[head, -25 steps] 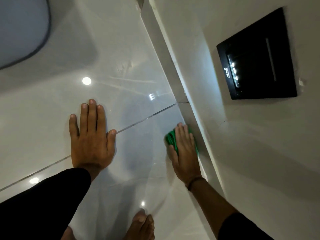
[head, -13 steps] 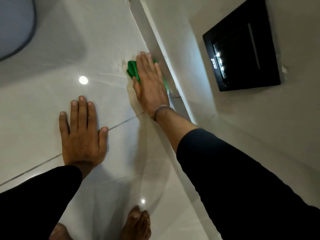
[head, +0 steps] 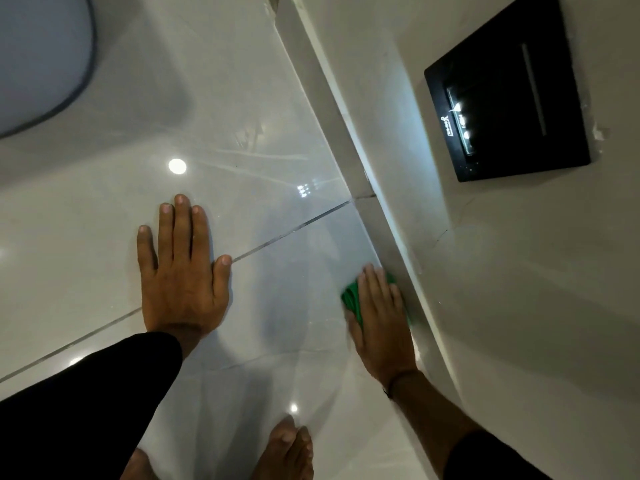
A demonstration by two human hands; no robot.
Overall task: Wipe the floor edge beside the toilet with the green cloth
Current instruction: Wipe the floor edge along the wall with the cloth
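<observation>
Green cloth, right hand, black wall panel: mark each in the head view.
green cloth (head: 351,299): head view, bunched folds showing left of the fingers.
right hand (head: 381,323): head view, back of the hand.
black wall panel (head: 554,98): head view, plain dark face.

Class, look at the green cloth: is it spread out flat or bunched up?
Bunched up. The green cloth shows folds beside the right hand pressing it against the floor edge; most is hidden.

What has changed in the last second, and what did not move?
The right hand pushed the green cloth forward along the skirting, away from the person, then drew it back to about where it began, pressing it flat throughout. The left hand stayed flat on the floor tile.
</observation>
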